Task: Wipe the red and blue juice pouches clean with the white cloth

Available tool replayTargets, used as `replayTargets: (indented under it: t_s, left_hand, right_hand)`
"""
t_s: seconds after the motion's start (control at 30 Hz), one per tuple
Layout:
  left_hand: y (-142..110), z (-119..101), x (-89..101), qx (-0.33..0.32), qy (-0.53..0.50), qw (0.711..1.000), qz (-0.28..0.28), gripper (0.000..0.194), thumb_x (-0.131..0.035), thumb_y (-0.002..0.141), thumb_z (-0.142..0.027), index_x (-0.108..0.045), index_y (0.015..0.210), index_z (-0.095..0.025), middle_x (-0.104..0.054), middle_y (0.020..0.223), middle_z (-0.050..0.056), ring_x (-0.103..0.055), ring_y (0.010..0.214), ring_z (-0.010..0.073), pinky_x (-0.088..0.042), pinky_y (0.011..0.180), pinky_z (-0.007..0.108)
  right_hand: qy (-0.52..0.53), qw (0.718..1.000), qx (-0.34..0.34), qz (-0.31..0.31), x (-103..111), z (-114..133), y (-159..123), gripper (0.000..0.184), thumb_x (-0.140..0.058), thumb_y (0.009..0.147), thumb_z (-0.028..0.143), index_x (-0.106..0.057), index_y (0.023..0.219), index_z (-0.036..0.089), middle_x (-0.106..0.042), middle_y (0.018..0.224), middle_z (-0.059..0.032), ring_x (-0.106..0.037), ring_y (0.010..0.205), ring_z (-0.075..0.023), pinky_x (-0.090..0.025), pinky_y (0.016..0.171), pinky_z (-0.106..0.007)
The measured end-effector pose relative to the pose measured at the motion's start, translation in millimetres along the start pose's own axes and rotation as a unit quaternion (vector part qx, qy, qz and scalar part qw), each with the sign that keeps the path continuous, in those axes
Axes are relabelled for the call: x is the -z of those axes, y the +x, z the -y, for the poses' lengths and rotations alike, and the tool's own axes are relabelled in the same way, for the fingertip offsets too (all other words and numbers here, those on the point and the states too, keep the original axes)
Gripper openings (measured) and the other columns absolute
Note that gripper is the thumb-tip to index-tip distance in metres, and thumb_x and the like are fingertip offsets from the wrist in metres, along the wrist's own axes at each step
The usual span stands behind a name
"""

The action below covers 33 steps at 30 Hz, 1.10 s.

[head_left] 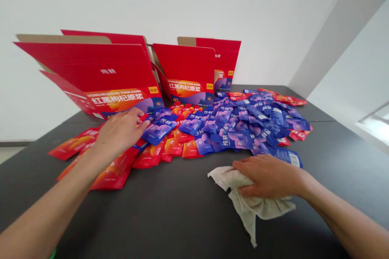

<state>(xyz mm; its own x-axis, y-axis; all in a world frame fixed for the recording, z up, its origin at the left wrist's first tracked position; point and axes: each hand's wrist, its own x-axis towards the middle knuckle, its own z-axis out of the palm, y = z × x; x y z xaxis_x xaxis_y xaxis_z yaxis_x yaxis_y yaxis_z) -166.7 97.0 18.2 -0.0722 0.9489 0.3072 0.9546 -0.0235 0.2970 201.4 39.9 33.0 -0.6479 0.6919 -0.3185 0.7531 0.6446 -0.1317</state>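
My right hand (270,176) presses down on a crumpled whitish cloth (258,206), its fingers closed over the fabric on the dark table. Just beyond it lies a blue pouch (285,156) with a barcode. On the left, my left hand (121,131) is over a spread of red and orange pouches (112,172), close to a blue pouch (159,129). Its thumb and index finger are apart, with a bit of red visible between them; the other fingers are mostly hidden behind the hand.
A broad heap of blue and purple pouches (240,125) covers the table's middle and right, with red pouches (290,99) at its far edge. Several red cartons stand behind, flaps up, including a large left one (121,72) and a middle one (185,64). A white wall (258,16) rises behind the table (170,218).
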Motion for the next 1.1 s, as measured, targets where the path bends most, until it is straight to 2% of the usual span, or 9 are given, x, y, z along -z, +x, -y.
replayTargets:
  t_s: [0.03,0.17,0.23,0.3,0.43,0.63,0.8,0.97,1.1]
  left_hand:
    - [4.2,-15.9,-0.9,-0.043,0.031,0.998,-0.016,0.033,-0.049,0.081,-0.044,-0.052,0.102,-0.019,-0.06,0.097,0.006,-0.052,0.099,0.027,-0.038,0.085,0.036]
    - [30.2,-87.1,-32.2,-0.182,-0.015,0.975,0.122,0.043,-0.041,0.086,-0.044,-0.048,0.12,-0.018,-0.054,0.121,0.008,-0.045,0.117,0.0236,-0.032,0.099,0.034]
    - [44.8,-114.7,-59.1,-0.215,-0.029,0.96,0.176,0.053,-0.046,0.083,-0.049,-0.044,0.129,-0.023,-0.048,0.132,0.007,-0.042,0.123,0.0224,-0.03,0.101,0.031]
    - [57.0,-132.4,-85.6,-0.219,-0.033,0.951,0.214,0.068,-0.053,0.076,-0.057,-0.037,0.135,-0.026,-0.036,0.143,0.009,-0.031,0.131,0.0285,-0.025,0.105,0.039]
    - [70.4,-145.9,-120.8,-0.204,-0.05,0.947,0.241,0.086,-0.058,0.067,-0.066,-0.03,0.139,-0.028,-0.028,0.147,0.014,-0.023,0.134,0.0358,-0.017,0.105,0.053]
    - [70.5,-158.4,-139.8,-0.18,-0.108,0.965,0.16,0.047,-0.047,0.083,-0.053,-0.051,0.123,-0.03,-0.053,0.131,0.005,-0.041,0.125,0.0258,-0.012,0.108,0.046]
    - [74.8,-177.2,-154.6,-0.097,-0.146,0.981,0.087,0.032,-0.061,0.076,-0.041,-0.058,0.101,-0.021,-0.067,0.103,0.007,-0.057,0.104,0.0268,-0.017,0.104,0.051]
    - [80.2,-189.8,-153.4,-0.075,-0.203,0.974,0.068,0.043,-0.069,0.068,-0.029,-0.054,0.107,-0.017,-0.068,0.093,0.007,-0.061,0.091,0.024,-0.039,0.089,0.039]
    - [74.7,-181.6,-131.5,-0.094,-0.244,0.962,0.077,0.018,-0.061,0.072,-0.026,-0.063,0.087,-0.015,-0.068,0.084,0.003,-0.061,0.082,0.0208,-0.043,0.074,0.03]
  right_hand:
    - [0.001,1.0,0.007,0.002,0.1,1.0,0.3,0.043,-0.055,0.077,0.044,-0.058,0.112,0.02,-0.066,0.104,-0.0094,-0.06,0.096,-0.0246,-0.04,0.082,-0.032]
    - [-0.006,0.999,0.031,-0.004,-2.1,6.3,2.7,0.042,-0.052,0.079,0.041,-0.057,0.114,0.019,-0.064,0.106,-0.0112,-0.06,0.098,-0.0256,-0.04,0.082,-0.034]
    - [-0.011,0.999,0.034,-0.013,-4.0,8.6,3.9,0.042,-0.052,0.079,0.041,-0.056,0.115,0.019,-0.064,0.106,-0.0114,-0.06,0.097,-0.0262,-0.04,0.081,-0.035]
    - [-0.014,0.999,0.037,-0.021,-5.8,9.7,4.8,0.043,-0.051,0.079,0.041,-0.055,0.116,0.019,-0.064,0.105,-0.0109,-0.061,0.095,-0.0267,-0.041,0.078,-0.035]
    - [-0.018,0.999,0.043,-0.027,-7.5,8.8,6.3,0.042,-0.052,0.078,0.042,-0.054,0.114,0.02,-0.065,0.101,-0.0094,-0.062,0.089,-0.027,-0.042,0.073,-0.035]
    - [-0.013,0.998,0.05,-0.033,-8.6,7.4,9.3,0.04,-0.053,0.078,0.043,-0.054,0.111,0.02,-0.065,0.099,-0.009,-0.062,0.088,-0.0267,-0.042,0.073,-0.035]
    - [-0.016,0.997,0.065,-0.045,-9.5,8.1,12.3,0.042,-0.054,0.079,0.043,-0.053,0.113,0.019,-0.065,0.099,-0.0088,-0.063,0.087,-0.026,-0.043,0.072,-0.034]
    - [-0.009,0.996,0.082,-0.039,-8.7,4.3,13.1,0.042,-0.052,0.08,0.045,-0.053,0.112,0.019,-0.065,0.1,-0.0088,-0.062,0.088,-0.0249,-0.043,0.074,-0.035]
    - [0.001,0.995,0.09,-0.03,-8.2,-1.2,13.1,0.042,-0.05,0.081,0.047,-0.053,0.112,0.019,-0.065,0.101,-0.0087,-0.061,0.091,-0.0256,-0.042,0.076,-0.035]
